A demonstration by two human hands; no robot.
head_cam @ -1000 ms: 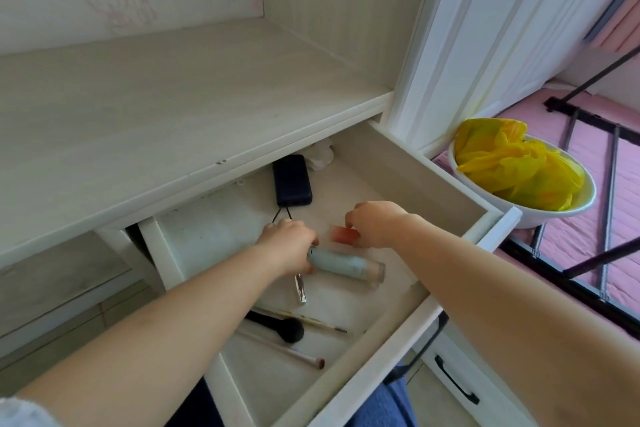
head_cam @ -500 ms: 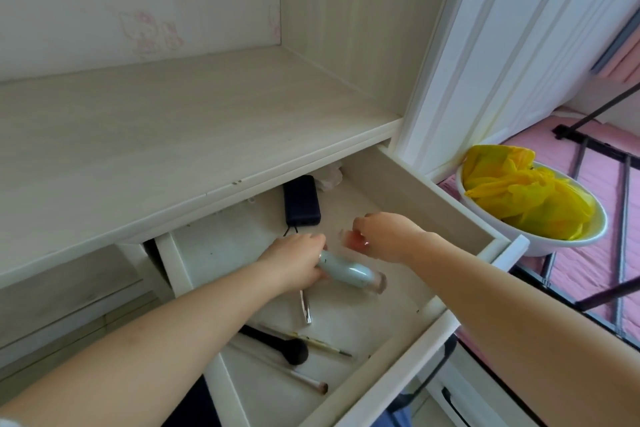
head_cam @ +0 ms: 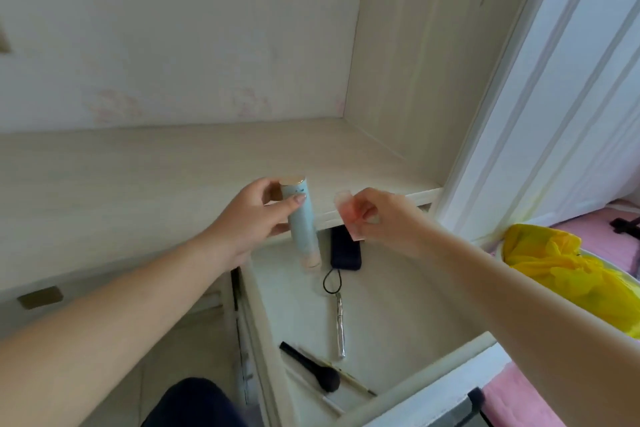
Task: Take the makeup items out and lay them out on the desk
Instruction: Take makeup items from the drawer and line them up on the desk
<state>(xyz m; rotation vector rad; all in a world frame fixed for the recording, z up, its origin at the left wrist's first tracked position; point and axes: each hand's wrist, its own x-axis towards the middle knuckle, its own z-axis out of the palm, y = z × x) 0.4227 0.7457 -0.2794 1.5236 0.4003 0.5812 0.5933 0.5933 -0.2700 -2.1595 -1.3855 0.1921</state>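
Left hand (head_cam: 254, 218) grips pale blue tube (head_cam: 301, 225), upright, above worktop (head_cam: 138, 177) front edge. Right hand (head_cam: 381, 218) pinches small pink clear-cased item (head_cam: 349, 215) beside it. Open drawer (head_cam: 433, 364) below: black brush (head_cam: 313, 371), silver stick (head_cam: 340, 326), dark case (head_cam: 345, 251).

Open drawer (head_cam: 426, 362) holds brushes (head_cam: 313, 368), a dark case (head_cam: 346, 251) and a silver pen (head_cam: 340, 326).

Left arm: bare from the bottom edge of the view up to the left hand (head_cam: 254, 218), no sleeve showing
Right arm: bare likewise, up to the right hand (head_cam: 384, 218)
Wrists: no watch, band or ring visible
Nails: short, plain
Legs: dark navy cloth at the bottom edge, knee (head_cam: 194, 402)
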